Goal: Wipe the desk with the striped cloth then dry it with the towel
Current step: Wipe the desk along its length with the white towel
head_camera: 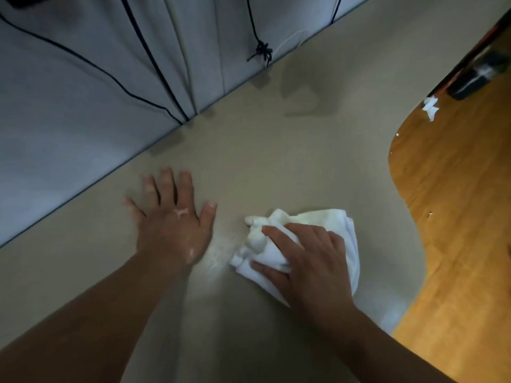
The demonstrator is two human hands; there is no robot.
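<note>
all my left fingers (184, 183) lay spread flat on the table (276, 150), holding nothing; my right fingers (279, 234) gripped the bunched towel (336, 221). bunched folds could skip damp patches.

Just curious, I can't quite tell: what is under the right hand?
A bunched white towel, which the right hand grips against the beige desk. The desk surface beneath the towel is covered.

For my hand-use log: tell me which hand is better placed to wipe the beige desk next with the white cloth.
Right. The right hand grips the crumpled white cloth against the smooth beige desk top; the left hand lies flat with spread fingers on the desk beside it, holding nothing.
</note>
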